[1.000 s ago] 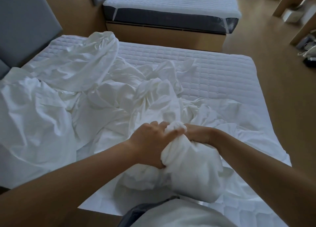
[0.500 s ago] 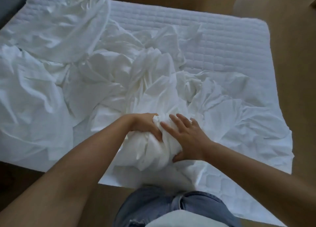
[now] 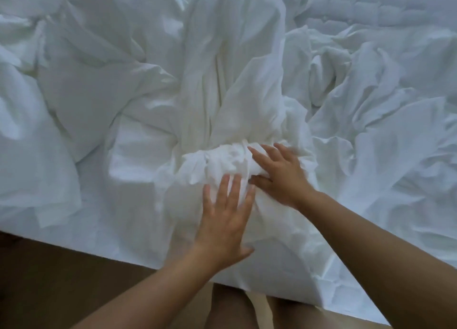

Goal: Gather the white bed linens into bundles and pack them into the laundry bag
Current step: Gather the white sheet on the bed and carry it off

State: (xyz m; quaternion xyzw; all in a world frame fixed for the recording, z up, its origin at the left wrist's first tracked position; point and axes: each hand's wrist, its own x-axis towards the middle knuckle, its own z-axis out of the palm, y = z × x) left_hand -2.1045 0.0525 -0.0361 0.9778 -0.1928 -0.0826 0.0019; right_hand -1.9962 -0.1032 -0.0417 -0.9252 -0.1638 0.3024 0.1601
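White bed linens (image 3: 237, 63) lie crumpled across the bed and fill most of the view. A bunched wad of the linen (image 3: 222, 164) sits near the bed's front edge, with long folds running up from it. My left hand (image 3: 225, 217) lies flat on the cloth just below the wad, fingers straight and spread. My right hand (image 3: 279, 175) reaches over the wad from the right and holds a fold of it between thumb and fingers. No laundry bag is in view.
The quilted mattress pad (image 3: 371, 4) shows at the top right, beyond the linens. The bed's front edge (image 3: 103, 252) runs diagonally below my hands, with brown floor (image 3: 61, 284) under it. My legs (image 3: 230, 311) stand against the bed.
The view has tipped down and moved closer to the bed. My left hand has let go of the wad and now lies flat below it. My right hand has stayed on the wad.
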